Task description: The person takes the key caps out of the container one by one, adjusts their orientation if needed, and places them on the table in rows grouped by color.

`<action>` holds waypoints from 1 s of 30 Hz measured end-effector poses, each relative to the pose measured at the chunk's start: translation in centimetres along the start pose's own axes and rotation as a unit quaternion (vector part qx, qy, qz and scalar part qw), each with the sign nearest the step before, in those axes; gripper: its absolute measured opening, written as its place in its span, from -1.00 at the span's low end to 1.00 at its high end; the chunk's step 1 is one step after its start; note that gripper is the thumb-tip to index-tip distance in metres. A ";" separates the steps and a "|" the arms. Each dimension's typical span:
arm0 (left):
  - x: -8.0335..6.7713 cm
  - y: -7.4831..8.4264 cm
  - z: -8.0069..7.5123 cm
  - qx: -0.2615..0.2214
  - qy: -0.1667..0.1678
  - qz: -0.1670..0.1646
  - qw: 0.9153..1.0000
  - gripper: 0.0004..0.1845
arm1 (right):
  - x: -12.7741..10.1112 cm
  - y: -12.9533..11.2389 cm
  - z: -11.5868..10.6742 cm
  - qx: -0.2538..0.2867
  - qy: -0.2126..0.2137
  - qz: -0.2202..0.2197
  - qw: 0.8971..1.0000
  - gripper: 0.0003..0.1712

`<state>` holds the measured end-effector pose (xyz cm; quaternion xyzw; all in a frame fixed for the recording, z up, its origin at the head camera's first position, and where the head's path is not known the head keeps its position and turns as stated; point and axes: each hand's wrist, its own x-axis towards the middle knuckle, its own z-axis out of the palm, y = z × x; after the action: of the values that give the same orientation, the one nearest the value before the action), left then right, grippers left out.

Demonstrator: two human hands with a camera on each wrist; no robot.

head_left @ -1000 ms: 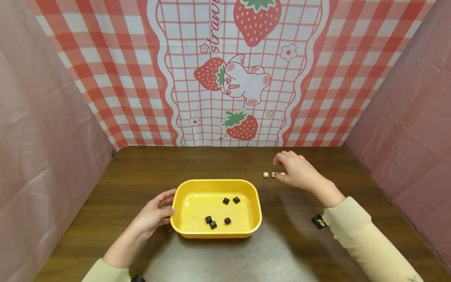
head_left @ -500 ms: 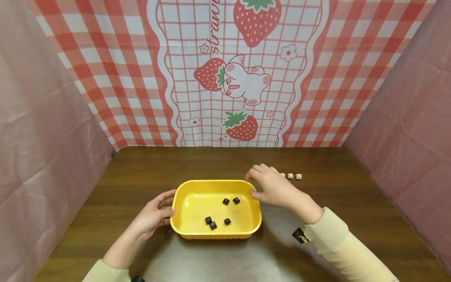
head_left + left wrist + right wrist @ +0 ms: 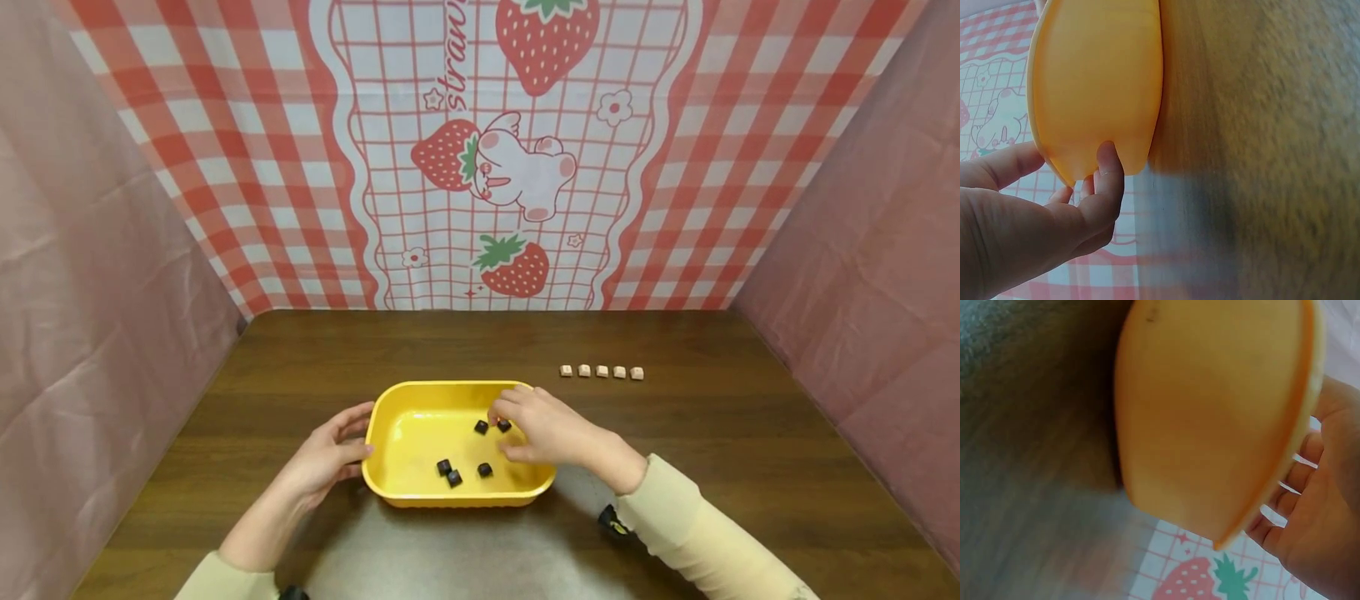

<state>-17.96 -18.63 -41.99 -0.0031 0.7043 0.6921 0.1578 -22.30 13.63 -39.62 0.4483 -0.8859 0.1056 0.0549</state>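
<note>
A yellow plastic tub (image 3: 459,501) stands on the table. My left hand (image 3: 318,458) holds its left end, thumb at the rim and fingers round the far corner. In the left wrist view, a fingertip (image 3: 1107,157) lies against the tub's outer wall (image 3: 1097,81). Several black keycaps (image 3: 453,478) lie scattered on the tub's floor. My right hand (image 3: 551,429) reaches over the right rim into the tub, thumb and fingers apart. Its fingers are beside a black keycap (image 3: 505,425) at the back right. The right wrist view hides its fingertips behind the tub wall (image 3: 1210,425).
Several cream keycaps (image 3: 602,372) form a row on the wooden table (image 3: 712,400) behind and right of the tub. A red checked cloth (image 3: 262,167) hangs at the back. Pink cloths (image 3: 862,250) flank the sides.
My right hand has moved left and toward me, from the cream keycap row over the rim into the tub. The whole row now shows. My left hand and the tub have stayed put.
</note>
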 end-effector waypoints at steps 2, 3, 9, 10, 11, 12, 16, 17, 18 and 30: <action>0.0 0.0 0.0 -0.001 0.000 0.000 1.000 -0.32 | 0.1 0.0 0.4 0.000 -0.006 -0.003 1.000 -0.71; 0.1 0.1 0.0 -0.002 0.000 0.001 1.000 -0.32 | 0.2 -0.1 0.7 -0.002 -0.011 -0.005 1.000 -0.71; 0.1 0.1 0.0 -0.003 0.001 0.001 1.000 -0.31 | 0.5 -0.4 1.7 -0.016 -0.058 -0.010 0.998 -0.74; 0.1 0.1 0.0 -0.003 0.001 0.001 1.000 -0.31 | 0.6 -0.5 1.8 -0.016 -0.064 -0.011 0.998 -0.74; 0.1 0.1 0.0 -0.003 0.001 0.001 1.000 -0.31 | 0.7 -0.6 1.8 -0.017 -0.069 -0.013 0.997 -0.75; 0.1 0.1 0.0 -0.003 0.001 0.001 1.000 -0.31 | 0.8 -0.7 1.9 -0.019 -0.073 -0.016 0.997 -0.76; 0.1 0.0 0.0 -0.003 0.000 0.001 1.000 -0.30 | 1.2 -0.9 2.3 -0.032 -0.083 -0.024 0.996 -0.78; 0.1 0.0 0.0 -0.003 0.000 0.001 1.000 -0.30 | 1.3 -1.0 2.4 -0.035 -0.086 -0.024 0.995 -0.78; 0.1 0.0 0.0 -0.002 0.000 0.001 1.000 -0.30 | 1.4 -1.0 2.5 -0.037 -0.090 -0.023 0.995 -0.78; 0.1 0.1 -0.1 0.001 -0.001 0.001 1.000 -0.31 | 1.8 -1.0 3.1 -0.054 -0.104 -0.018 0.993 -0.82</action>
<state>-18.08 -18.67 -41.95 -0.0015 0.7051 0.6912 0.1582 -22.53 10.89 -42.18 0.4691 -0.8830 0.0096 -0.0119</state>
